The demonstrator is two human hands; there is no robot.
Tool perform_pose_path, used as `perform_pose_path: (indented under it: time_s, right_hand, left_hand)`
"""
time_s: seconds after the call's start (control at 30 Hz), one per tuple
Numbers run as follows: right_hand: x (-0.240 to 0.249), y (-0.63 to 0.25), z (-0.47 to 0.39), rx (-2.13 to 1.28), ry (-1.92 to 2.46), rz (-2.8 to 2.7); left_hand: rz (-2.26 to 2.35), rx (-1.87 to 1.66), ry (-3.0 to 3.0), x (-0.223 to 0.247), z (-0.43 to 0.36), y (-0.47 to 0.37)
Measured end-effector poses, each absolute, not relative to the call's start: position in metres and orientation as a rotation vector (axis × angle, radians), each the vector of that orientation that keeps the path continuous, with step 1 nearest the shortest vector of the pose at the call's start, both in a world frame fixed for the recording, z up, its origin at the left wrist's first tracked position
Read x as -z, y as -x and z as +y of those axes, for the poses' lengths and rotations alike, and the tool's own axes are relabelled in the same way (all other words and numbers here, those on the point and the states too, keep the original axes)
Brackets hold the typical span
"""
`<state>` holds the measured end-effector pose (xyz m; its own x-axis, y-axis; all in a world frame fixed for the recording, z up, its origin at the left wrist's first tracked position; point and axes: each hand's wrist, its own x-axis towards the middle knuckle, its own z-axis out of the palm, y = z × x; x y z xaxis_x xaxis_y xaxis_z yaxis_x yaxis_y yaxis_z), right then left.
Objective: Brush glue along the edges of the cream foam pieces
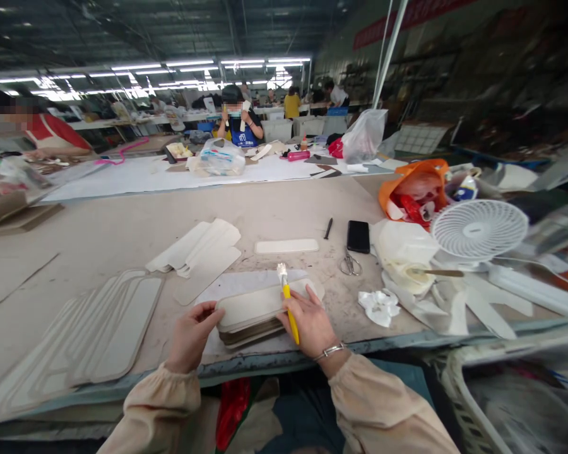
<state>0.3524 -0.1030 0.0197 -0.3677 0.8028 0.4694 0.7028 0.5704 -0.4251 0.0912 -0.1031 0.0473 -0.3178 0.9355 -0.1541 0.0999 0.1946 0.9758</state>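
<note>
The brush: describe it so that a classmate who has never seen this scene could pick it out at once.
On the large brown worktable, find the stack of pale, round-cornered pieces at the near edge. The brush is in the right hand, slanting over the stack's right part. Its bright yellow handle sets it apart from the pale pieces beneath.

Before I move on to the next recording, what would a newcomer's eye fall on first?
Probably the yellow-handled brush, held in the right hand at the right part of the stack of pale panels. Next, the bright orange bag on the right of the table, with the round white fan beside it. Then the overlapping panels spread at the near left.
</note>
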Motion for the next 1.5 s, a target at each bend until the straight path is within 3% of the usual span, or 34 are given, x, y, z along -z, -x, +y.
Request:
perform_pose_path:
  time_s: [0.27,0.7,0.93,1.27,1.5]
  right_hand:
    - [-0.010,-0.394,-0.086,-0.082,1.449,-1.814]
    - [-0.017,-0.400,-0.084,-0.552,1.317,-1.286]
    - [-0.033,-0.408,-0.081,-0.720,1.162,-0.941]
    - [-0.035,-0.426,-0.080,-0.655,1.203,-0.926]
    - [-0.025,-0.434,-0.077,-0.647,1.171,-0.854]
  left_hand:
    - [1.556,-1.292,-0.951,-0.048,-0.107,-0.096]
    - [1.217,-1.467,-0.847,-0.077,-0.113,-0.121]
    - [1.149,-1.368,-0.695,-0.086,-0.109,-0.132]
    - [1.073,-1.150,-0.439,-0.088,-0.119,-0.153]
    - [1.133,-1.189,-0.450,-0.086,-0.121,-0.162]
